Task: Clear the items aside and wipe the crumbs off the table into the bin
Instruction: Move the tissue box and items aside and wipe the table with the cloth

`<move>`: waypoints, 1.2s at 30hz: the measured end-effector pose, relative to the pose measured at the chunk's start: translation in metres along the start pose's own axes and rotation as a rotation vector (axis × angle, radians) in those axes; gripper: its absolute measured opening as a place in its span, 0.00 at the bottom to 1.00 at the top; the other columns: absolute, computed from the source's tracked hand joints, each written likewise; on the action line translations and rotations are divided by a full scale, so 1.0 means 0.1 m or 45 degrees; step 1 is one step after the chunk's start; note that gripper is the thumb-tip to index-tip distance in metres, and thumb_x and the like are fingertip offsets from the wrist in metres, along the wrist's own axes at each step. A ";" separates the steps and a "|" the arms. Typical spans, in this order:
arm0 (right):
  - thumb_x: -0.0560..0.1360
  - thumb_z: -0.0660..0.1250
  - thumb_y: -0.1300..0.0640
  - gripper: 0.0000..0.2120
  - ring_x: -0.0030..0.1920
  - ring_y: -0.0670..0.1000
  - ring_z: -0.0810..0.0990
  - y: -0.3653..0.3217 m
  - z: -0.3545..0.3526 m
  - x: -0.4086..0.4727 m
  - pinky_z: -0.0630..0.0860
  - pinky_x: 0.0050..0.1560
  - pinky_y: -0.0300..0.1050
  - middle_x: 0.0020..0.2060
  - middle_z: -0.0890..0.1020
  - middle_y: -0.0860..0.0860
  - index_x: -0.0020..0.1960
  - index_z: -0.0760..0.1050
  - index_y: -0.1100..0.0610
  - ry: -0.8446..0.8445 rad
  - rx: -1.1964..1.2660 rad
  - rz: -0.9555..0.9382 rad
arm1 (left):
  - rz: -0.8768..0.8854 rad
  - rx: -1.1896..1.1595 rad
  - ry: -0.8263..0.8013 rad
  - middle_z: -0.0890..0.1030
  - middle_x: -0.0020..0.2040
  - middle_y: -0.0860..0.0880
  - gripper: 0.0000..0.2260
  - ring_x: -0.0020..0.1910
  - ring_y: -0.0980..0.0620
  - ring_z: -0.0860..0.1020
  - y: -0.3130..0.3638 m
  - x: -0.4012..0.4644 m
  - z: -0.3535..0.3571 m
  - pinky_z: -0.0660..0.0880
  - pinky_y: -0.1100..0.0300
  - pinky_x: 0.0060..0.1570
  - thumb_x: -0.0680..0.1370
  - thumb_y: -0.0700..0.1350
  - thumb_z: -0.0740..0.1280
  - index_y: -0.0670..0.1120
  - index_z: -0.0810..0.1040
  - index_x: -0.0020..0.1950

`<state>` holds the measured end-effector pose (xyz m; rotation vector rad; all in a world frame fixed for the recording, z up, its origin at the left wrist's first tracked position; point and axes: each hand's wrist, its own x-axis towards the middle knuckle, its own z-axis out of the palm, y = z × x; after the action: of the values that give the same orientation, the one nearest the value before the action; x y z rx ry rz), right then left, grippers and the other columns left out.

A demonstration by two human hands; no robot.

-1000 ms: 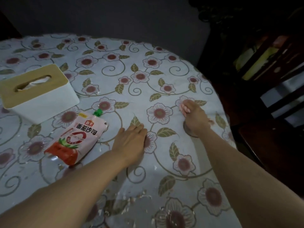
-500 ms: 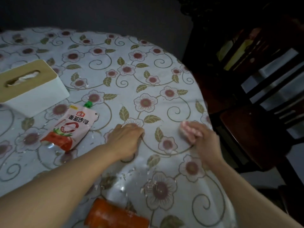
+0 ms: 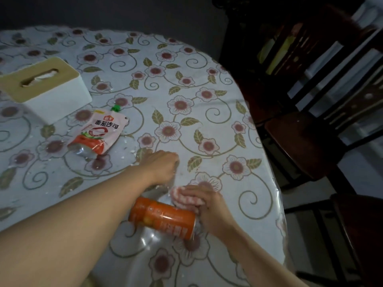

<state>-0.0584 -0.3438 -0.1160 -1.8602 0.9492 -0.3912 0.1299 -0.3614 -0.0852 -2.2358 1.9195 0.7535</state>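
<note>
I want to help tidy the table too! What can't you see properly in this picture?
All in the head view:
- Bin: not in view at all.
- Left hand: its fingers curl under the knuckles, so whether it holds anything is hidden.
- Pink striped cloth: mostly covered by the right hand gripping it.
- Orange drink can: label blurred, unreadable.
- White crumbs: too small to count.
</note>
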 end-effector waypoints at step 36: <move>0.77 0.58 0.69 0.20 0.56 0.39 0.77 -0.64 0.60 0.85 0.73 0.59 0.31 0.57 0.78 0.46 0.67 0.70 0.57 -0.252 -0.401 -0.194 | -0.492 -0.195 0.185 0.66 0.72 0.47 0.25 0.70 0.46 0.65 -0.99 -1.03 -0.13 0.65 0.49 0.65 0.75 0.36 0.58 0.46 0.62 0.72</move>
<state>0.0623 -0.3568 -0.1001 -2.2204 0.7693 -0.1489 0.2191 -0.2535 -0.0529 -2.7065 1.4471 0.7151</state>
